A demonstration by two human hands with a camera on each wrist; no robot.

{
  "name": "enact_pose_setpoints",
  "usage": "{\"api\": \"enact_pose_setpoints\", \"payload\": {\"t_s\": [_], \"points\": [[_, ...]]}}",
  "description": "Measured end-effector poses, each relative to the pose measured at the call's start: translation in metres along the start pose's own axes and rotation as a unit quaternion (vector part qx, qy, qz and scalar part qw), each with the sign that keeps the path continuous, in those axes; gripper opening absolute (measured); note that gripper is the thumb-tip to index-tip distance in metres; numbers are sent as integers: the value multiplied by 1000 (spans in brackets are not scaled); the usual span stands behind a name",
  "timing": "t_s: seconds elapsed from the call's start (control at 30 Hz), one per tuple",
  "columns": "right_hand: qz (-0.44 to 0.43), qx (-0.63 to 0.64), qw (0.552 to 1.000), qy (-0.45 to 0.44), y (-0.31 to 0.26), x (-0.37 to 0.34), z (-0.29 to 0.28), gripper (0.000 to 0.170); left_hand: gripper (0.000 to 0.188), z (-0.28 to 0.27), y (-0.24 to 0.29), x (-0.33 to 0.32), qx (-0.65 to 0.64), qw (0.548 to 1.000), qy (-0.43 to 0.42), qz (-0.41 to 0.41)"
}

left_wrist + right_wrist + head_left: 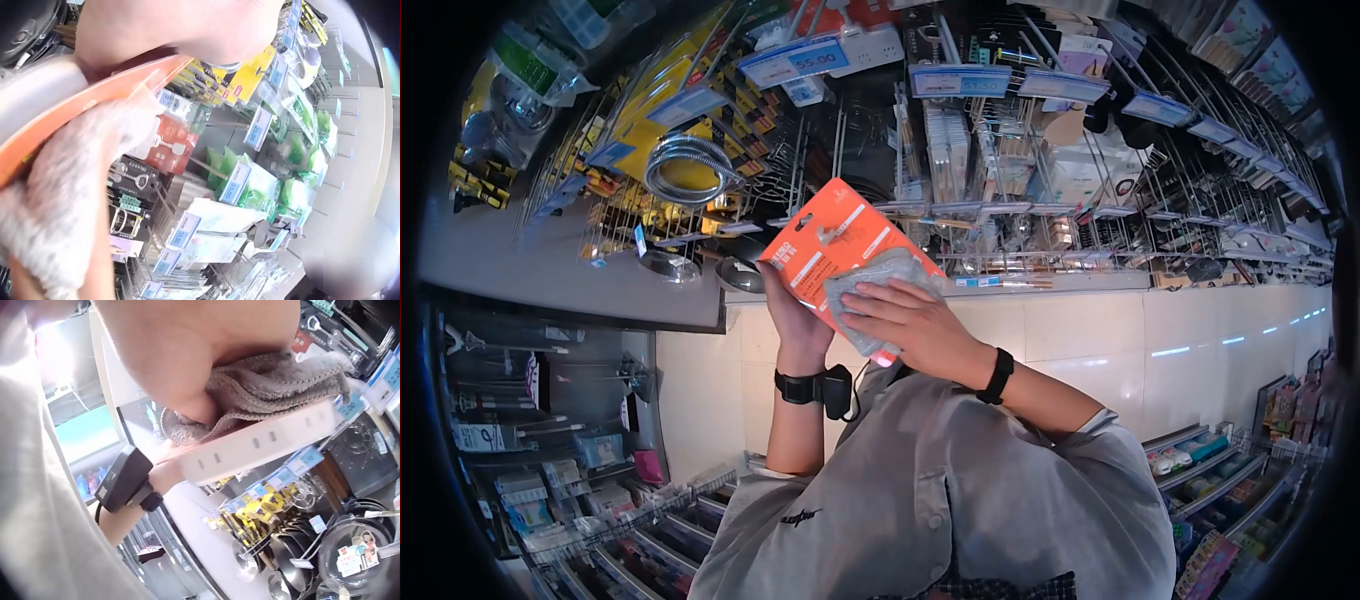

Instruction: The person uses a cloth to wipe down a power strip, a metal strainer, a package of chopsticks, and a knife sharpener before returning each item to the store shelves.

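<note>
A power strip on an orange card is held at a slant in front of the body, its printed side facing up. In the right wrist view its long white body shows pairs of slots. My left hand grips the card's left edge, with the thumb along the front; its other fingers are hidden behind. My right hand holds a folded grey cloth against the card's lower part, its fingers spread over the top. From the right wrist, the thumb pushes into a fold of the bunched cloth.
Store racks with hooks and price tags stretch across the far side. A coiled metal hose hangs at the left, with pans below it. More shelving stands at the near left, and tiled floor lies to the right.
</note>
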State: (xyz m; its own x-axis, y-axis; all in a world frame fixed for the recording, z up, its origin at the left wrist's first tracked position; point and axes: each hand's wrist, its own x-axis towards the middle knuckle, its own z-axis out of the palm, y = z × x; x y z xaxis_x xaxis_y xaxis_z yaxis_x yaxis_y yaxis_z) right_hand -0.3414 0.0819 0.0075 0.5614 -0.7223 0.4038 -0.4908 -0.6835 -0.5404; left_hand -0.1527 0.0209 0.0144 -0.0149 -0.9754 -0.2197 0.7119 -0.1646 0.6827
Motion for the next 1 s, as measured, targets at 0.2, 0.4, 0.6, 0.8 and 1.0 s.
{"api": "enact_pose_setpoints", "payload": {"t_s": [0.2,0.4,0.6,0.8,1.0], "points": [[115,-19,989,93,34,-11,-18,68,67,-13,13,3,-72,994,-69,-50],[192,186,949,164,55,-6,-7,64,67,-19,7,4,-129,983,-65,-113],[182,172,938,239,48,10,-20,57,58,-15,-24,-10,-94,984,-90,-118],[72,-84,986,123,34,-4,-27,56,54,-10,-21,-8,-66,992,-85,-73],[44,98,978,176,-12,21,-7,51,53,0,-27,-4,-62,986,-129,-86]]}}
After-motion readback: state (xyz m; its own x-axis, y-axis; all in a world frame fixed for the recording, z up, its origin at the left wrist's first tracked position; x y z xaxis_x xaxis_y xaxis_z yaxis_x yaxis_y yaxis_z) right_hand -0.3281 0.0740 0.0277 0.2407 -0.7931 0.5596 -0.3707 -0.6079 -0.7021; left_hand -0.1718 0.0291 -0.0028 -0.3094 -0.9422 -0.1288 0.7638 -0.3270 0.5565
